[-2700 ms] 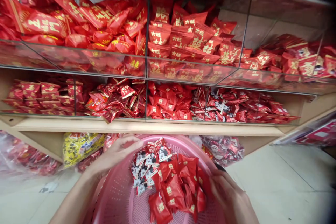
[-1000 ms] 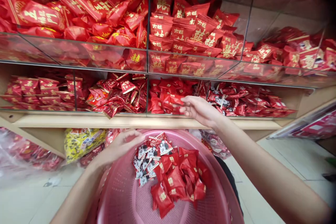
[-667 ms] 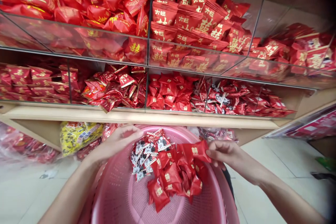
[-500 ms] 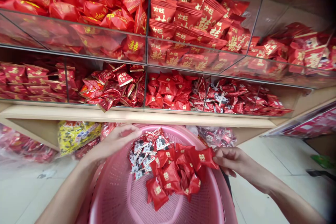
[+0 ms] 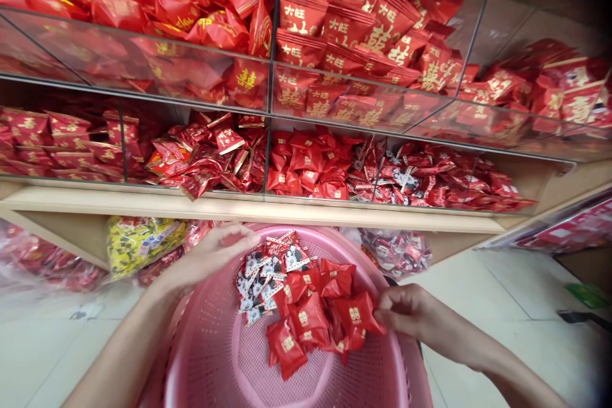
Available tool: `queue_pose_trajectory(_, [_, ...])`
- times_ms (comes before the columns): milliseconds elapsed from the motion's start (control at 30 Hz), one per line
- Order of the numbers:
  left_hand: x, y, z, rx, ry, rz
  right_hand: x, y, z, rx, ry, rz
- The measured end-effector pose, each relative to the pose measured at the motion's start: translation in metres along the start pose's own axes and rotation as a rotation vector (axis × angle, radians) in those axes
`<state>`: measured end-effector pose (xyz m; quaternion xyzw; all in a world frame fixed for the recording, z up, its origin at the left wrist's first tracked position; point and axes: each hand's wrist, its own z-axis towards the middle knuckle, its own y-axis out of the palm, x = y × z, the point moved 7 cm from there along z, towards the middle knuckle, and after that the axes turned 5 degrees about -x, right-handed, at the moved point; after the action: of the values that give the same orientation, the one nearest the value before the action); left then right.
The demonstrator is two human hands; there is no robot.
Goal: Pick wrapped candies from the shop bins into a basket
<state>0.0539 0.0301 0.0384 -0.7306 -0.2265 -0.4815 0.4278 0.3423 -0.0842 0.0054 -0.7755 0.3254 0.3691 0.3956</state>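
Note:
Inside the pink basket (image 5: 198, 325) lie red wrapped packets (image 5: 310, 319) with gold print and, left of them, black-and-white patterned packets (image 5: 261, 284). My right hand (image 5: 404, 312) is at the basket's right side, its thumb and fingers pinching the corner of a red packet (image 5: 354, 313) that rests over the others. On the left rim, my left hand (image 5: 229, 248) reaches over with fingers stretched out, touching the rim near the patterned packets; nothing shows in it.
Shelves with clear front panels (image 5: 191, 70) hold many red packets above the basket. A pale wooden ledge (image 5: 143, 204) runs just beyond it. Under the ledge are a yellow bag (image 5: 143, 245) and a clear bag of packets (image 5: 396, 250).
My right hand has moved down and slightly left with the red packet, which now lies lower over the pile. My left hand stays at the rim.

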Motion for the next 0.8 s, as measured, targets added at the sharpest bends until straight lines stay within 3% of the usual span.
queue_pose_trajectory(400, [0.003, 0.0, -0.002, 0.004, 0.011, -0.014, -0.008, 0.019, 0.018, -0.005, -0.067, -0.081])
queue_pose_trajectory(633, [0.003, 0.0, -0.001, 0.0, -0.014, -0.026, 0.0, 0.021, 0.024, 0.153, -0.024, -0.386])
queue_pose_trajectory(800, [-0.001, 0.0, -0.001, 0.004, 0.041, -0.017, 0.004, 0.024, 0.024, 0.265, -0.014, -0.554])
